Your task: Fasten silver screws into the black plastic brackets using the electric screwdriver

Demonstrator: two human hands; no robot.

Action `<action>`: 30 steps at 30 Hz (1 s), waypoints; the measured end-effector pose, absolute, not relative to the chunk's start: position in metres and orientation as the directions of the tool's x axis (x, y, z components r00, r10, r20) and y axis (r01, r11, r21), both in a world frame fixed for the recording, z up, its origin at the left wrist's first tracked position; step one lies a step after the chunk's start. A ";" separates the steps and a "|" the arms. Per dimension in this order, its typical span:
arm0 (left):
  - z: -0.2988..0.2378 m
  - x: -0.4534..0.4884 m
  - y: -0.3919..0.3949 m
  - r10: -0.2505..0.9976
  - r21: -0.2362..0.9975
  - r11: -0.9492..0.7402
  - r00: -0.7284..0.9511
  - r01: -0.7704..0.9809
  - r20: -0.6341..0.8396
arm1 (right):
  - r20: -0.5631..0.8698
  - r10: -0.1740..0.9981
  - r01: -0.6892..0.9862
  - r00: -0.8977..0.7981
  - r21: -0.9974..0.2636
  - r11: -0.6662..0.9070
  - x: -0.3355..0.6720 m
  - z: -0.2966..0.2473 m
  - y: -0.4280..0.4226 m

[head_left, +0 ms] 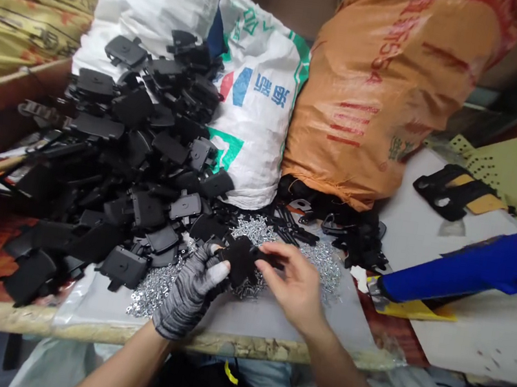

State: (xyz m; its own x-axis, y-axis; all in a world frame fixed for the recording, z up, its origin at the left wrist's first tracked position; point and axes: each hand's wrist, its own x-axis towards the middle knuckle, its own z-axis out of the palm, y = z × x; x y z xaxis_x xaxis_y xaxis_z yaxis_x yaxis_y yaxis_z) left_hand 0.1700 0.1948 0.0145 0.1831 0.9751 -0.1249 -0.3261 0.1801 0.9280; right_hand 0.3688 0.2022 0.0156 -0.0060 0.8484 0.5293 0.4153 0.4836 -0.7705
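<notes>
Part (238, 259): a flat black plastic piece is held over the screws, near centre, just beyond the bench edge; matt, squarish, with a tab to the right.
Left hand (191, 291): gloved in grey ribbed knit, fingertips bare; thumb and fingers are pressed onto the part's left edge.
Right hand (296, 284): bare; the part's right tab is pinched between thumb and fingertips.
Screws (152, 288): a glittering drift of small silver ones is spread under and around the hands on a grey sheet (262, 322).
Heap (140, 135): black parts of the same kind are piled high at left; jumbled, hard-edged.
Progress: one piece is in hand; many lie in the heap; which are finished cannot be told.
Tool (472, 267): blue, smooth-bodied; laid at right, untouched.
Far side: a woven white sack (258, 102) and an orange sack (378, 88) are stood upright.
</notes>
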 end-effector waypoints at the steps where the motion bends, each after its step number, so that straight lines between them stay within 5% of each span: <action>1: 0.014 0.173 0.191 0.981 0.928 0.167 0.154 -0.334 -0.121 | 0.592 0.806 0.418 -0.003 -0.732 0.539 0.362 0.015 0.193; 7: 0.010 0.188 0.172 0.993 0.959 -0.092 -0.094 -0.268 0.069 | 0.686 0.728 0.528 0.026 -0.627 0.573 0.343 0.007 0.174; 10: 0.010 0.186 0.167 0.987 0.983 -0.143 -0.084 -0.110 0.134 | 0.656 0.754 0.555 0.021 -0.635 0.537 0.343 0.001 0.168; 20: 0.001 0.181 0.165 0.998 0.993 0.057 -0.018 -0.108 -0.059 | 0.607 0.789 0.615 -0.096 -0.587 0.527 0.351 -0.016 0.149; 30: 0.008 0.191 0.159 0.983 0.917 0.184 0.093 -0.354 -0.161 | 0.559 0.816 0.567 -0.147 -0.628 0.533 0.365 -0.032 0.139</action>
